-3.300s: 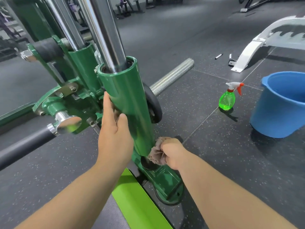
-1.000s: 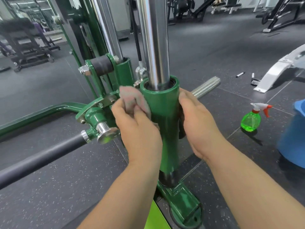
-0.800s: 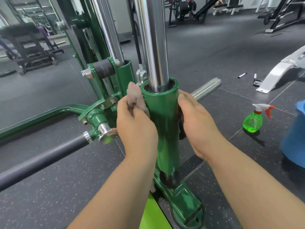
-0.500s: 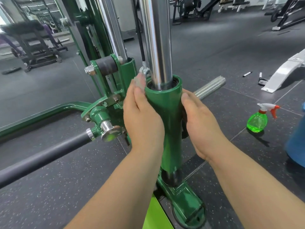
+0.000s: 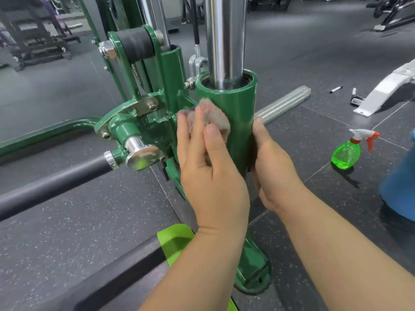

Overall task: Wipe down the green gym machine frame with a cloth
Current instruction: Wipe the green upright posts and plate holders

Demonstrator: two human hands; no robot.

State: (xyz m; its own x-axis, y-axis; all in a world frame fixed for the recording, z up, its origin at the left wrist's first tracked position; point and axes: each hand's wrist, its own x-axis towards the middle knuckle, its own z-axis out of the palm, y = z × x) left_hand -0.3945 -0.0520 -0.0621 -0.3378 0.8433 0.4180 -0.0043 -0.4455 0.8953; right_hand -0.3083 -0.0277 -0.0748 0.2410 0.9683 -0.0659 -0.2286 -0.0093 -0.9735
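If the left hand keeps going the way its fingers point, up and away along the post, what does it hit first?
Probably the silver fitting beside the chrome rod. The left hand presses the cloth onto the left side of the green sleeve, fingers aimed up toward it. Depth is unclear.

The green sleeve (image 5: 233, 122) is hemmed in on its left by the bracket and roller assembly (image 5: 139, 86), with the left hand (image 5: 208, 167) and cloth (image 5: 211, 115) filling that narrow gap. On its right the right hand (image 5: 274, 171) rests against it; beyond lies open floor (image 5: 303, 153) up to the spray bottle (image 5: 347, 151) and blue bucket (image 5: 402, 187).
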